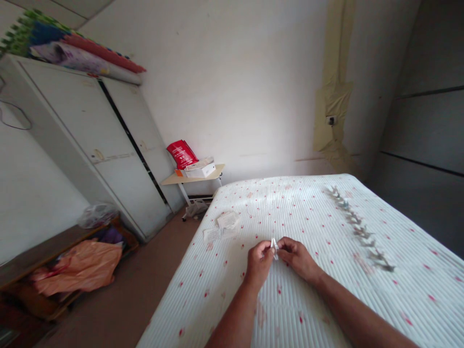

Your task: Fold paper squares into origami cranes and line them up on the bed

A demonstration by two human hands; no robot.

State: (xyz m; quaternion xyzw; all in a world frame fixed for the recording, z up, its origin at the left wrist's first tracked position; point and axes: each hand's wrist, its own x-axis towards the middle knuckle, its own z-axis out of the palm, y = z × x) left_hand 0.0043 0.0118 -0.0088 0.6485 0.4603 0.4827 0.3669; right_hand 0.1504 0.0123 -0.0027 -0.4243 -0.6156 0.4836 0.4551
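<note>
Between both hands, over the middle of the bed, is a small folded white paper piece (274, 248). My left hand (260, 261) pinches its left side between thumb and fingers. On its right side, my right hand (296, 257) holds it with thumb and forefinger. A row of several small folded paper figures (357, 226) runs diagonally along the right part of the bed. Loose printed paper sheets (227, 221) lie on the bed at the left, beyond my left hand. The fine folds of the held piece are too small to tell.
The bed (275, 309) has a striped, red-dotted cover. Behind its far left corner stands a small table (170, 180) with a red bag (182, 153) and a white box (201, 169). Grey cabinets (83, 116) and a low wooden shelf with an orange bag (81, 266) are at the left.
</note>
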